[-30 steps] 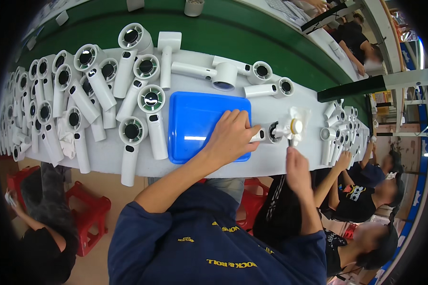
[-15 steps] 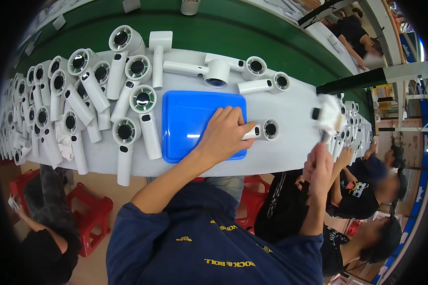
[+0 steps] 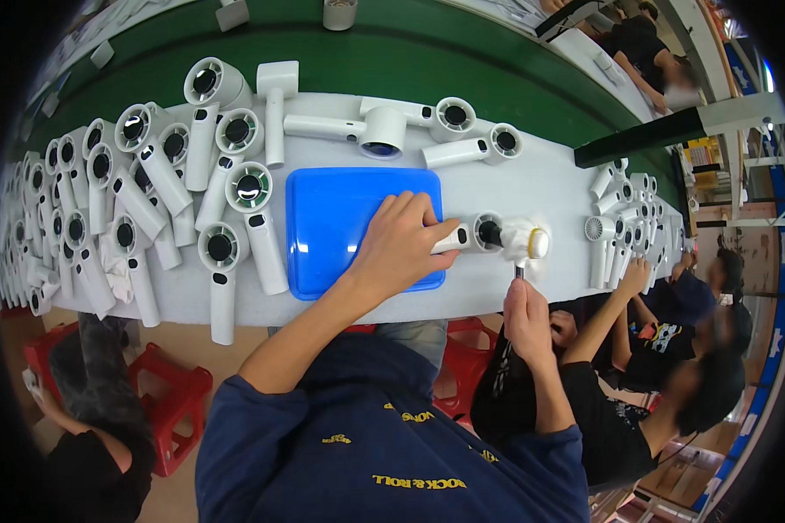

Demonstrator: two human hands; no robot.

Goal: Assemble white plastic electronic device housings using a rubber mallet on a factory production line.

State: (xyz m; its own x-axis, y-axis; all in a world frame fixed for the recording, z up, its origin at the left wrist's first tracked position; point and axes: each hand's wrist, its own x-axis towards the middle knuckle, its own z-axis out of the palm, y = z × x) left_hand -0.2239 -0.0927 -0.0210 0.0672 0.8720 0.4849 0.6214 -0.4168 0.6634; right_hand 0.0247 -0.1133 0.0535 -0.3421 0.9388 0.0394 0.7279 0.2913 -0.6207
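Note:
My left hand [image 3: 401, 235] is closed round the handle of a white handheld fan [image 3: 447, 239], resting over the right part of a blue plastic tray [image 3: 323, 231]. The fan lies with its round head past the tray's right edge. In my right hand [image 3: 527, 315] is the dark, thin handle of a mallet [image 3: 536, 245]. Its head is wrapped in white material with a yellow band, and the side near the fan is black. That black face meets or overlaps the fan's head; whether they touch I cannot tell.
Many white handheld fans [image 3: 222, 247] crowd the left of the pale tabletop [image 3: 349, 309], with several more along its back edge. A second group of fans [image 3: 624, 222] stands at the right, near co-workers [image 3: 672, 349]. Behind runs a green belt [image 3: 462, 52]. Red stools [image 3: 170, 392] stand below.
My right hand has swung the mallet leftward and slightly down, from the right of the table to the fan's head. My left hand keeps its hold on the fan.

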